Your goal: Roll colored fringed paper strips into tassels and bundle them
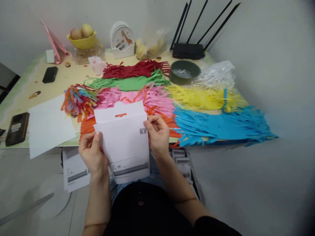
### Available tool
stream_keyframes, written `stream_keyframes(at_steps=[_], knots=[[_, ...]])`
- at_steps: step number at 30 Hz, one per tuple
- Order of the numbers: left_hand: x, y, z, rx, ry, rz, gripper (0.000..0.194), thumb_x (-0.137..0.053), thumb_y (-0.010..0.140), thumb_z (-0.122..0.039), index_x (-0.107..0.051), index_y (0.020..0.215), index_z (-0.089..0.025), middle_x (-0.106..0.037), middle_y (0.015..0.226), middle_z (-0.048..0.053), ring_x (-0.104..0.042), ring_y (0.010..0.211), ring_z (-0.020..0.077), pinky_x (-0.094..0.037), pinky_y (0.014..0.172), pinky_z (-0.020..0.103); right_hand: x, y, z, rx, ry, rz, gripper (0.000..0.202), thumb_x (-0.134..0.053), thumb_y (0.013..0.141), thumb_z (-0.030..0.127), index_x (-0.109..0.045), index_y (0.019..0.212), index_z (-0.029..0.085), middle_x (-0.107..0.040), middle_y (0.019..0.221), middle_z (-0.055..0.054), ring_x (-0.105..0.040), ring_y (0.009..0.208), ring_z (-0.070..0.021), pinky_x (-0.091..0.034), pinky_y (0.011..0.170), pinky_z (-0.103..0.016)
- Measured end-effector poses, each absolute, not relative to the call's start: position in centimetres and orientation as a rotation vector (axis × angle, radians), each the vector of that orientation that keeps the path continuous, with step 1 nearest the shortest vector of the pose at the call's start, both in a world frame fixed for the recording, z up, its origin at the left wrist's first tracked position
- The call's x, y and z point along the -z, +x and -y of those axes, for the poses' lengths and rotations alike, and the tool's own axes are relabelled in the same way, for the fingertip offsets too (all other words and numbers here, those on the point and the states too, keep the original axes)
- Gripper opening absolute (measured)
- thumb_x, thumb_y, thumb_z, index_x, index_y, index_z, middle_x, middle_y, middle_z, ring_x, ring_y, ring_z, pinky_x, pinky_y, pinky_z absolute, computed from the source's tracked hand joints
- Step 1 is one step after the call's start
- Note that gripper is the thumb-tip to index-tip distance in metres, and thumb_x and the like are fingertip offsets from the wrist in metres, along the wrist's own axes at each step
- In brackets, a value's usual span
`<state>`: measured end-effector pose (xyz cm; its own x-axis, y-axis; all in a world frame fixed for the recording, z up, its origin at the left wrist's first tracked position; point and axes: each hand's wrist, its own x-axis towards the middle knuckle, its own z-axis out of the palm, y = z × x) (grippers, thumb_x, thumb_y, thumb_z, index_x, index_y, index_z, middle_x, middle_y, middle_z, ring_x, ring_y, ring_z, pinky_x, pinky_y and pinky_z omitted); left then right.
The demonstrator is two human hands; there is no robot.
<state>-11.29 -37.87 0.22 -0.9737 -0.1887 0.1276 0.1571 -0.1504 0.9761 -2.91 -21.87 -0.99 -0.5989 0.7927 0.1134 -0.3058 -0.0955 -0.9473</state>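
Observation:
Between both hands I hold up a white cardboard packaging sleeve (124, 141), with a hang-hole tab at its top and printed text near the bottom. My left hand (93, 150) pinches its left edge between thumb and fingers. On the upper right edge, my right hand (157, 132) has a similar pinch. Behind the sleeve lie fringed tissue-paper bundles: pink (159, 100), orange (88, 127), green (133, 83) and dark red (135, 69). To the right are a yellow bundle (201, 98) and a blue bundle (221, 127). A multicoloured fringed bunch (80, 100) sits at the left.
A white sheet (50, 124) and two phones, one dark (17, 128) and one black (50, 74), lie on the left. A dark green bowl (184, 72), clear plastic bags (215, 75) and a router (188, 50) stand at the back right. More printed cards (76, 170) are below the table edge.

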Motion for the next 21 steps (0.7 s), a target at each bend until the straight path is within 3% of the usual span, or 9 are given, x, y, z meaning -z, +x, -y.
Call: stream_keyframes(at_steps=[4, 11, 16, 21], knots=[[0.1, -11.5, 37.9, 2.382, 0.005, 1.812, 0.034, -0.088, 0.057, -0.031, -0.059, 0.067, -0.017, -0.061, 0.065, -0.005, -0.058, 0.062, 0.0087, -0.050, 0.065, 0.022, 1.5, -2.7, 21.9, -1.848, -0.587, 1.306, 0.027, -0.077, 0.078, 0.038, -0.062, 0.091, 0.020, -0.066, 0.084, 0.000, -0.062, 0.077, -0.0122, -0.052, 0.073, -0.025], [0.2, -11.3, 38.0, 2.424, 0.027, 1.822, 0.032, -0.089, 0.057, -0.031, -0.062, 0.065, -0.016, -0.061, 0.059, -0.005, -0.053, 0.051, 0.0055, -0.046, 0.055, 0.018, 1.6, -2.5, 21.9, -1.841, -0.601, 1.277, 0.023, -0.078, 0.076, 0.036, -0.062, 0.080, 0.020, -0.063, 0.075, 0.001, -0.059, 0.070, -0.0111, -0.050, 0.069, -0.024], [-0.3, -10.9, 38.2, 2.423, 0.020, 1.867, 0.030, -0.087, 0.058, -0.030, -0.063, 0.067, -0.017, -0.057, 0.053, -0.007, -0.049, 0.046, 0.0044, -0.044, 0.051, 0.017, 1.3, -2.1, 21.8, -1.934, -0.605, 1.258, 0.032, -0.080, 0.074, 0.035, -0.068, 0.101, 0.022, -0.060, 0.074, 0.003, -0.057, 0.066, -0.0113, -0.050, 0.064, -0.024], [-0.3, -10.6, 38.4, 2.402, -0.021, 1.898, 0.031, -0.089, 0.057, -0.030, -0.064, 0.070, -0.018, -0.059, 0.054, -0.006, -0.052, 0.047, 0.0055, -0.045, 0.052, 0.017, 1.6, -1.6, 21.9, -1.931, -0.640, 1.271, 0.026, -0.081, 0.071, 0.038, -0.070, 0.088, 0.021, -0.071, 0.081, -0.002, -0.064, 0.071, -0.0156, -0.054, 0.069, -0.029]])
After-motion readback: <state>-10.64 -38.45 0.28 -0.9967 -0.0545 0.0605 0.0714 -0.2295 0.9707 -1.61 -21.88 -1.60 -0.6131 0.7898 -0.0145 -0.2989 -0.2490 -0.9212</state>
